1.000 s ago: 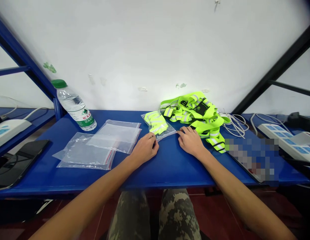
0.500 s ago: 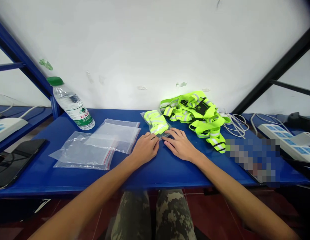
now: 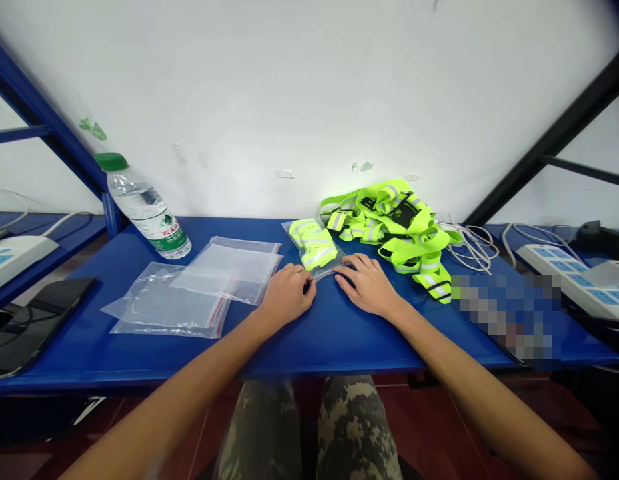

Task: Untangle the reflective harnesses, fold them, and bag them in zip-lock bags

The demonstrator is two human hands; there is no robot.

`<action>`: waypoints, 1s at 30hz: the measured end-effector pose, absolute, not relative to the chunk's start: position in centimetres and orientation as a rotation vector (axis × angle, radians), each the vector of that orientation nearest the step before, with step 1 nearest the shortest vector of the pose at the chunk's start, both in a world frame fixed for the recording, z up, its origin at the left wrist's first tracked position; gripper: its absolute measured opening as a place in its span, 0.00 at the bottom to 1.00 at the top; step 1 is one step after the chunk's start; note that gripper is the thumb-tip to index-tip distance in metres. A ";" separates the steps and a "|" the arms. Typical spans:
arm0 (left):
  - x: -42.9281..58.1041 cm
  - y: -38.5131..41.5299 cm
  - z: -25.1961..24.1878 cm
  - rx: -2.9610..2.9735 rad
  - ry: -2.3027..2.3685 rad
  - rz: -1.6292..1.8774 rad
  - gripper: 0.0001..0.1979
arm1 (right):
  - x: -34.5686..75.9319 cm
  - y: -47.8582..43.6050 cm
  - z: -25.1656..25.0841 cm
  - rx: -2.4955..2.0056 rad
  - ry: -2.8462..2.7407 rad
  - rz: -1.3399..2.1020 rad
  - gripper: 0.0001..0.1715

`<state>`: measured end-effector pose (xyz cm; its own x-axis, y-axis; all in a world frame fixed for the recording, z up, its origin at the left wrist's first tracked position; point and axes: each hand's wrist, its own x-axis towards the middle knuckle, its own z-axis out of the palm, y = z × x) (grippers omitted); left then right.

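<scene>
My left hand (image 3: pixel 288 294) pinches the bag (image 3: pixel 314 247) edge; my right hand (image 3: pixel 369 287) lies flat on it, fingers open.

bare blue table (image 3: pixel 349 337) near; strap pile (image 3: pixel 394 223) and empty bags (image 3: pixel 199 290) flank.

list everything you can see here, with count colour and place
filled clear plastic zip bag: one, neon yellow strap inside, table centre
loose reflective straps: one pile, neon yellow, right of it
empty clear zip bags: several, left of centre
plastic water bottle: one, green cap, back left
power strips: two, white, far left and right
cables: tangle, white, right of pile
blue metal table: one
left hand: curled at filled bag's near edge
right hand: flat, fingertips at that edge
</scene>
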<state>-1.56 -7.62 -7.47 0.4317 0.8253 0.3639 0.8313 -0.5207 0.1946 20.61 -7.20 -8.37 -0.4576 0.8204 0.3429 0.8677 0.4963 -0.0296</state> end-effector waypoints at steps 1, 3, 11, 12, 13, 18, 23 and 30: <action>-1.6 -7.6 -7.4 -2.646 -1.538 -0.660 0.11 | 20.7 -7.2 -8.4 -1.432 -2.425 -0.218 0.22; -1.6 -7.7 -7.3 -2.644 -1.549 -0.653 0.11 | 20.9 -7.1 -8.3 -1.450 -2.406 -0.233 0.22; -1.4 -7.8 -7.1 -2.613 -1.581 -0.609 0.12 | 21.4 -6.8 -8.3 -1.572 -2.340 -0.312 0.21; -1.4 -7.8 -7.1 -2.615 -1.578 -0.608 0.12 | 21.4 -6.8 -8.3 -1.586 -2.336 -0.320 0.21; -1.4 -7.8 -7.1 -2.617 -1.575 -0.608 0.12 | 21.4 -6.8 -8.3 -1.596 -2.332 -0.328 0.22; -1.4 -7.8 -7.2 -2.612 -1.563 -0.611 0.12 | 21.5 -6.6 -8.5 -1.650 -2.299 -0.361 0.22; -1.3 -7.7 -7.4 -2.633 -1.533 -0.615 0.12 | 21.4 -6.6 -8.5 -1.691 -2.276 -0.378 0.22; -1.2 -8.1 -7.5 -2.665 -1.410 -0.662 0.12 | 21.4 -6.1 -8.9 -1.736 -2.261 -0.284 0.23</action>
<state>-1.17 -8.12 -7.51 0.4909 0.7765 0.3949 0.8001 -0.5813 0.1484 21.42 -6.15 -8.86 -0.2414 0.9113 0.3336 0.9654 0.2604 -0.0125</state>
